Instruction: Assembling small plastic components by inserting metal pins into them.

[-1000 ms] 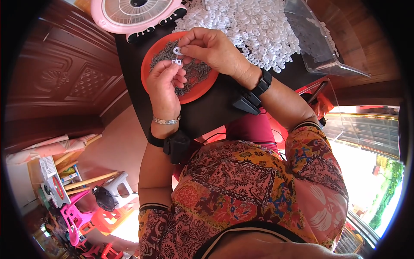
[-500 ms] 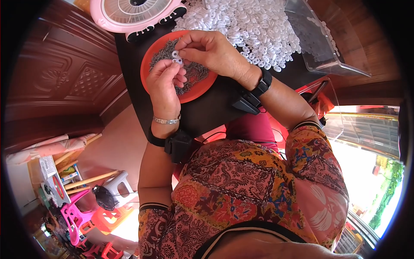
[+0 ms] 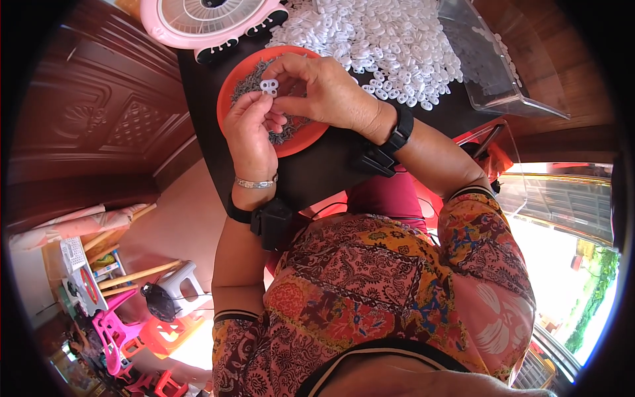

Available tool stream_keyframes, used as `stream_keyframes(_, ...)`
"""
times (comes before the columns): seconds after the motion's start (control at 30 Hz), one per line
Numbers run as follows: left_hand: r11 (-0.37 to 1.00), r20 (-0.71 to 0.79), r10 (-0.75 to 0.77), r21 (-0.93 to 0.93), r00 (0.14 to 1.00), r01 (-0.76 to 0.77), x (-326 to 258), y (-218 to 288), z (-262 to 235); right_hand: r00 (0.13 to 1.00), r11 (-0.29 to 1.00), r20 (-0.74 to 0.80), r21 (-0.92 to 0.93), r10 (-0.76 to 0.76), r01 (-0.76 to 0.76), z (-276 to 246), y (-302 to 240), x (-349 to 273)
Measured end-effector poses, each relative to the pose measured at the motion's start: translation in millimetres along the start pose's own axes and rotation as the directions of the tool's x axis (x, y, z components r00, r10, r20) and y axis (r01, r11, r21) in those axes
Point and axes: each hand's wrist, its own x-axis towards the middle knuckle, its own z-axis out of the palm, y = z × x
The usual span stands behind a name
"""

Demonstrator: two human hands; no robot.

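My left hand [image 3: 253, 129] is closed, its thumb and fingertips pinching small white plastic pieces with round holes [image 3: 268, 87]. They stand up above the thumb, and the lower part is hidden by the fingers. My right hand [image 3: 324, 91] curves around from the right, thumb and index finger apart. Its index fingertip is close to the upper edge of the pieces; whether it touches them I cannot tell. Both hands are over a red-orange basin [image 3: 225, 109] of small grey screw-like parts [image 3: 248, 86].
Behind the basin, a large heap of white two-holed pieces [image 3: 397, 49] covers the dark table [image 3: 211, 112]. A pink fan [image 3: 205, 26] stands at far left, a clear plastic bin [image 3: 493, 73] at far right. Plastic stools [image 3: 175, 331] are off to the lower left.
My right thumb has come off the front of the white pieces and dropped lower, its fingers now wider apart. The pieces show more fully in my left hand, which has hardly moved.
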Motion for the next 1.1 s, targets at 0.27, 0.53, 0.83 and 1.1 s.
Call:
stream_keyframes(0.27, 0.997, 0.049, 0.019, -0.074, 0.999, -0.015, 0, 0, 0, 0.999, 0.998, 0.000, -0.046, -0.042, 0.042, 1, 0, 0)
stream_keyframes(0.53, 0.999, 0.059, -0.016, -0.034, 0.998, 0.018, 1, 3, 2, 0.996, 0.997, 0.059, 0.037, -0.070, 0.067, -2, -4, 0)
stream_keyframes(0.83, 1.000, 0.044, 0.025, 0.000, 0.999, -0.025, 0, 3, 4, 0.998, 0.998, -0.054, 0.040, -0.044, 0.046, 0, -6, -1)
stream_keyframes(1.1, 0.999, 0.065, 0.014, 0.031, 0.998, -0.016, -1, 3, 3, 0.994, 0.965, 0.026, 0.240, 0.103, -0.106, -3, -4, -1)
